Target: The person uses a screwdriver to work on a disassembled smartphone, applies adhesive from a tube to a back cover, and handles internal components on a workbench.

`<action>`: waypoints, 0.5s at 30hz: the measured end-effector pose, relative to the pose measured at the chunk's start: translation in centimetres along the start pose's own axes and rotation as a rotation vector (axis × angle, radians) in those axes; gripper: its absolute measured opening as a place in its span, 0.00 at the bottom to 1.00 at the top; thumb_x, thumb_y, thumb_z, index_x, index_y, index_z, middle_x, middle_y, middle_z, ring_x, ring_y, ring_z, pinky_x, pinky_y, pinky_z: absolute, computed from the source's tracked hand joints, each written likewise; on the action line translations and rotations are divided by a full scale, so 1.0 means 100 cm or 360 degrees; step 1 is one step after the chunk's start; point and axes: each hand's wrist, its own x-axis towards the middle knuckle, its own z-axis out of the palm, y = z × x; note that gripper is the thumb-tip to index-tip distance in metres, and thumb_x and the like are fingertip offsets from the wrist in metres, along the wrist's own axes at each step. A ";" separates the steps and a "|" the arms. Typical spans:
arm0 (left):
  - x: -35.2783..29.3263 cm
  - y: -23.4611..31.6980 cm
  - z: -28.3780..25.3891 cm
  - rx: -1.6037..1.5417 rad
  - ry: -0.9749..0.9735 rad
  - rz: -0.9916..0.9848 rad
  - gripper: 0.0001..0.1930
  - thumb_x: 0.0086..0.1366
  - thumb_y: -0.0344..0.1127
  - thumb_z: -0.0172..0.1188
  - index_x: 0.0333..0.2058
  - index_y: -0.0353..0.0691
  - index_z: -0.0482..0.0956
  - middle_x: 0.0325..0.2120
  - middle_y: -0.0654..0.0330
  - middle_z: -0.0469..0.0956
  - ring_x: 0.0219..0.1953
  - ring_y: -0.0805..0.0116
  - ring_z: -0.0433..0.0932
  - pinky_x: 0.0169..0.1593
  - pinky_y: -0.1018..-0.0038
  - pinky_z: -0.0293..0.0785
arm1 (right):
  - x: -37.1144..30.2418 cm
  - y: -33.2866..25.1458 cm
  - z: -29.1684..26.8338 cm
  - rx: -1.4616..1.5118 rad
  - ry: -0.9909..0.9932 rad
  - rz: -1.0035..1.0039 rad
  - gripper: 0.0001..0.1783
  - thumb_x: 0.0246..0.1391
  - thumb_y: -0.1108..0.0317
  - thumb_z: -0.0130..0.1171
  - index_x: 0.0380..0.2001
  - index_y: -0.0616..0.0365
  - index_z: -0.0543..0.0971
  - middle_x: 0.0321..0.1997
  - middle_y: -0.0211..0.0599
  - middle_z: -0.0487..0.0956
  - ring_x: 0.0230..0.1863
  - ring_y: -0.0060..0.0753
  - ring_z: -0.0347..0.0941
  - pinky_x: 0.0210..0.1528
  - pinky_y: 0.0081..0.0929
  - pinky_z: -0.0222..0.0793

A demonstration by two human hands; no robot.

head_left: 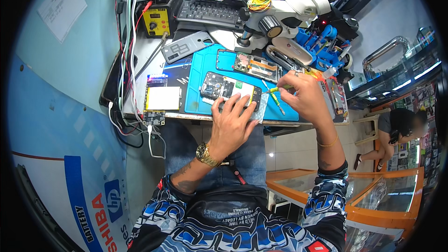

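My left hand [229,130] lies with fingers spread over the lower edge of an opened phone [215,85], whose circuit board and white battery area show. The phone rests on a blue work mat [194,98]. My right hand [304,94] is closed around a small yellow-green screwdriver [274,89], its shaft pointing left toward the phone's right end. Whether its tip touches the phone is too small to tell. Just below lies a second slim green tool [277,104], and a clear bubble-wrap piece [262,108] sits beside my left thumb.
Behind the phone lie a phone frame [225,59] and a second opened phone [258,66]. A grey phone back cover [188,48] lies at the left. A microscope [275,18], keyboard [210,15] and yellow-fronted station [156,22] stand behind. Cables [129,65] hang left; a person [394,128] sits far right.
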 end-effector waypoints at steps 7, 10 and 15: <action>0.000 0.000 0.002 -0.0002 0.0004 -0.0012 0.24 0.60 0.44 0.71 0.54 0.46 0.81 0.58 0.59 0.76 0.64 0.59 0.68 0.67 0.48 0.52 | 0.002 -0.001 0.001 0.0021 0.0003 -0.0040 0.04 0.50 0.72 0.64 0.30 0.60 0.81 0.28 0.40 0.81 0.30 0.45 0.79 0.33 0.38 0.73; 0.000 0.000 0.002 -0.0008 0.0004 -0.0016 0.24 0.60 0.44 0.71 0.54 0.45 0.81 0.58 0.59 0.76 0.64 0.59 0.68 0.67 0.48 0.52 | 0.005 0.000 0.000 0.0021 -0.0018 -0.0031 0.05 0.51 0.70 0.65 0.30 0.60 0.82 0.28 0.43 0.81 0.30 0.46 0.80 0.34 0.39 0.73; -0.001 0.000 0.002 0.0006 0.0010 -0.0016 0.23 0.60 0.44 0.70 0.53 0.44 0.81 0.57 0.58 0.76 0.64 0.58 0.68 0.67 0.48 0.52 | 0.012 -0.010 -0.003 -0.0127 -0.0125 0.0245 0.07 0.53 0.67 0.65 0.30 0.60 0.83 0.26 0.47 0.82 0.29 0.48 0.80 0.35 0.40 0.74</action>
